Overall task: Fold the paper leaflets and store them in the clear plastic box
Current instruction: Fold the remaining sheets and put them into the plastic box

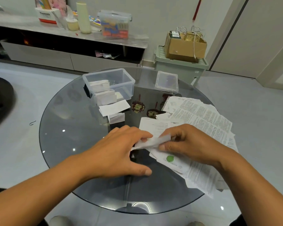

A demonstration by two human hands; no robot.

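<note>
Pinching one leaflet (pixel 151 142) mid-fold, both the left hand (pixel 119 152) and right hand (pixel 188 144) have a stack of unfolded sheets (pixel 201 116) waiting, several already in the clear box (pixel 121 75).

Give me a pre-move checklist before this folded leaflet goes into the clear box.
1. Leaflet held by both the left hand and right hand: ok.
2. Fold finished: cannot tell, fingers cover it.
3. Clear plastic box open, lid off beside it: ok.
4. Room left in the box: ok, far half looks free.
5. Two folded leaflets lying outside the box in front: not ok.
6. Unfolded stack remaining at right: not ok.
</note>
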